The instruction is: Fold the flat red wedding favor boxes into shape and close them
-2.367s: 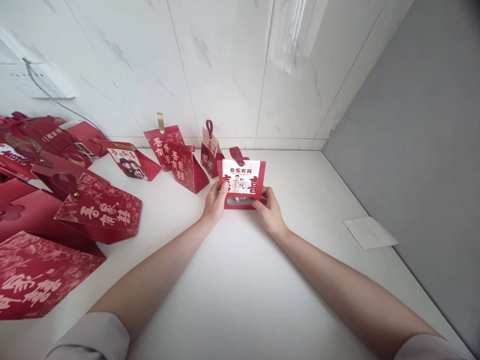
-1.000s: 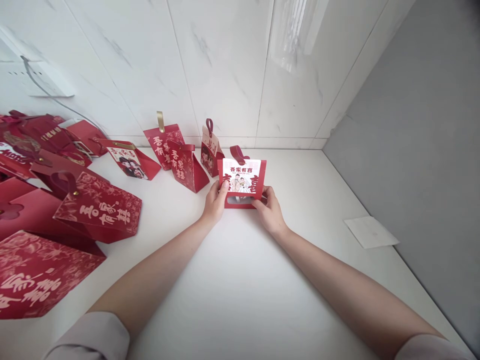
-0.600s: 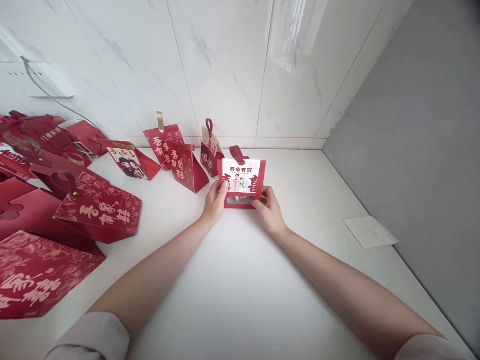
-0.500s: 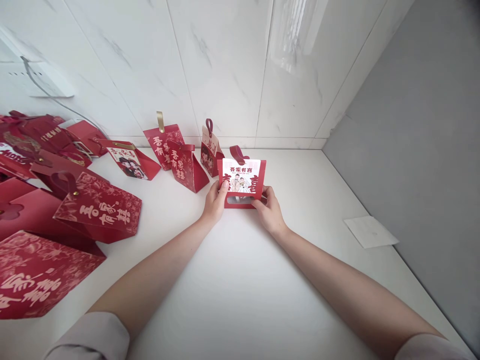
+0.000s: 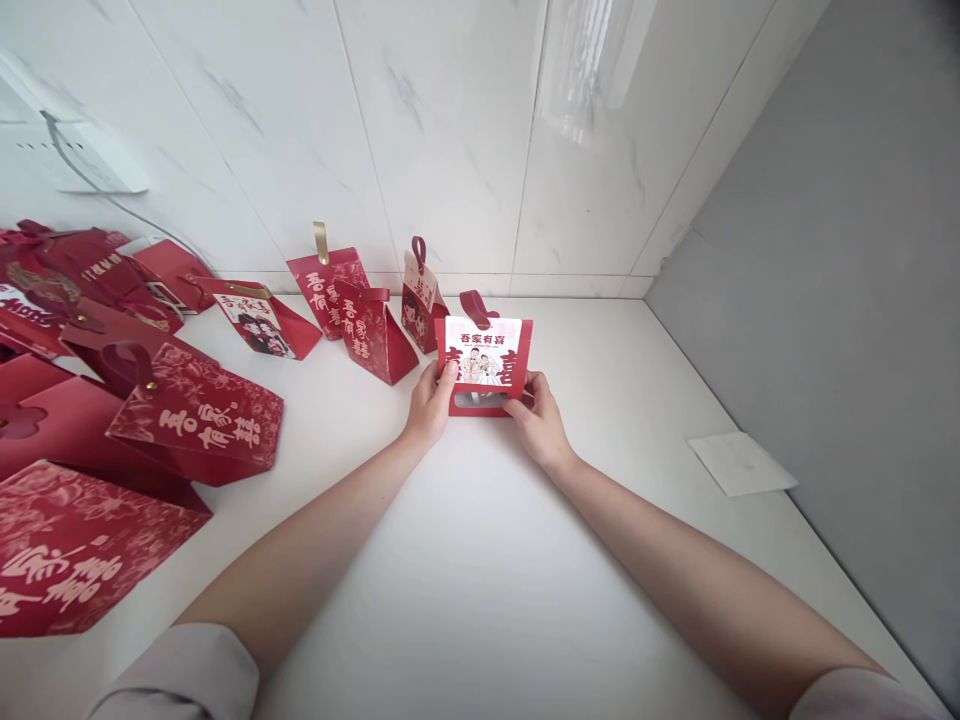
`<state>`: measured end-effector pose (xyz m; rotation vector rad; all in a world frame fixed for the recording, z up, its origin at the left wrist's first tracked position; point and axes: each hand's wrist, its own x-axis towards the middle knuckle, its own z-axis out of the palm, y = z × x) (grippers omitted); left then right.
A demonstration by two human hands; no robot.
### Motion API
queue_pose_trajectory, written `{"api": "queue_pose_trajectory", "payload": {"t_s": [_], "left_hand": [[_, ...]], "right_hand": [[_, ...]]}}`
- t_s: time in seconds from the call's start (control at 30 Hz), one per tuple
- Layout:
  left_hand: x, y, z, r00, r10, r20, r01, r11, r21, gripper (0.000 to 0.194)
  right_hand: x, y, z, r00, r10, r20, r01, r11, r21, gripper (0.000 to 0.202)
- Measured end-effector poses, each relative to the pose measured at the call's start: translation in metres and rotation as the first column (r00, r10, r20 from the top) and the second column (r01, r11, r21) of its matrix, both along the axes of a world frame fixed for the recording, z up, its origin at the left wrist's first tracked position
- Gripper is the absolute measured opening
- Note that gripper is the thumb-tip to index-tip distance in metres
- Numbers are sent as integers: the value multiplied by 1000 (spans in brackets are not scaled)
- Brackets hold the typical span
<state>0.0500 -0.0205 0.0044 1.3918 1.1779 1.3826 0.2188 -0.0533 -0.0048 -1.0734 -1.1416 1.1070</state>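
Note:
A small red gift box (image 5: 484, 352) stands upright on the white table, with a white printed front showing a bridal couple. It has a clear window low on its face and a dark red ribbon loop (image 5: 474, 308) on top. My left hand (image 5: 430, 402) grips its left side, thumb on the front. On its right side is my right hand (image 5: 541, 418), closed about the lower corner near the window. The fingers behind the box are hidden. Just behind it to the left stands a small box with a cartoon couple (image 5: 421, 308).
Two red patterned boxes (image 5: 371, 335) and a box with a couple print (image 5: 259, 322) stand along the tiled wall (image 5: 450, 140). Larger red boxes (image 5: 202, 415) crowd the left. A white paper (image 5: 741, 463) lies by the grey panel (image 5: 840, 300) at right.

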Motion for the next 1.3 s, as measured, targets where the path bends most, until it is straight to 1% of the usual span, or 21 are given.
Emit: {"api": "queue_pose_trajectory", "payload": {"t_s": [0.23,0.5,0.6,0.67,0.77,0.83,0.93,1.03,1.2,1.3], "left_hand": [[0,-1,1,1000,-3,5,3,1000,3,53],[0,-1,1,1000,-18,0,18,1000,-11,54],[0,-1,2,1000,-26,-3,26,1000,7,54],[0,-2,2,1000,-18,-10,19,999,34,56],[1,-3,2,1000,17,-7,-16,997,80,57],[2,-4,3,1000,21,23,-23,995,97,55],[4,-7,3,996,-20,85,9,993,118,48],[6,-7,3,990,-66,124,50,991,128,45],[4,-3,1,985,-87,151,79,995,54,45],[2,-3,1,991,-59,116,54,997,47,44]], "right_hand": [[0,1,-1,1000,-6,17,6,1000,6,21],[0,-1,0,1000,0,-7,0,1000,12,21],[0,-2,1,1000,6,-6,-6,999,46,20],[0,-3,2,1000,12,22,-14,995,97,25],[1,-3,1,997,10,73,-21,989,143,44],[1,-3,2,997,-1,79,-8,993,117,50],[1,-3,3,994,-8,110,2,998,60,46],[2,-1,4,987,-8,159,-1,998,58,44],[2,0,2,979,-21,204,11,999,51,44],[1,-2,2,979,-39,200,27,997,66,44]]}}
